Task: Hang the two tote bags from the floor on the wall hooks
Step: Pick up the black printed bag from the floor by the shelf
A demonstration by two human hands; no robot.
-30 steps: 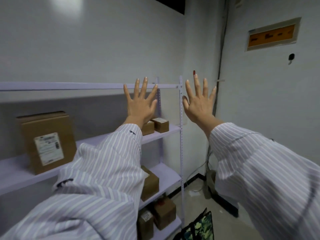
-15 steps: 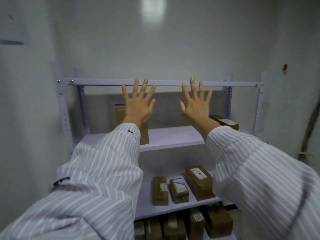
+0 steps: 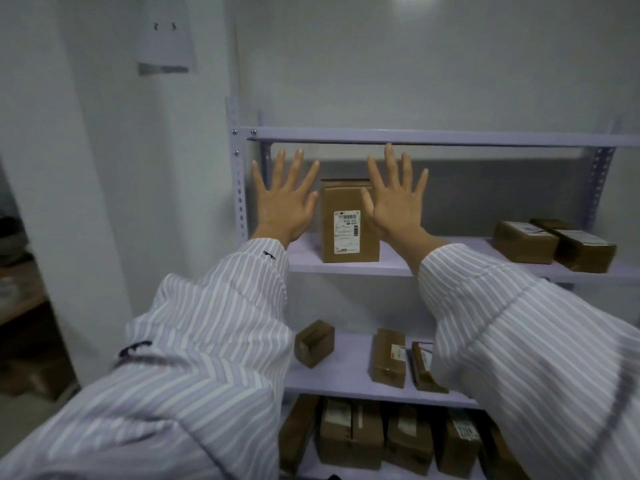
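My left hand [image 3: 285, 199] and my right hand [image 3: 394, 199] are both raised in front of me, palms forward, fingers spread, holding nothing. They hover in front of a lilac metal shelf unit [image 3: 433, 137]. High on the white wall at the upper left sit two small dark wall hooks [image 3: 164, 26] on a pale panel. No tote bag is visible in this view; only a dark scrap shows at the bottom edge and I cannot tell what it is.
A tall cardboard box [image 3: 348, 220] stands on the upper shelf between my hands. More boxes [image 3: 554, 244] lie at the shelf's right and on the lower shelves [image 3: 388, 358]. A white wall column [image 3: 86, 202] stands left, with a dim opening beyond it.
My view has swung left across the room: the right wall and the bag on the floor have left the frame, and the wall hooks have come into view. Both hands stay raised and spread.
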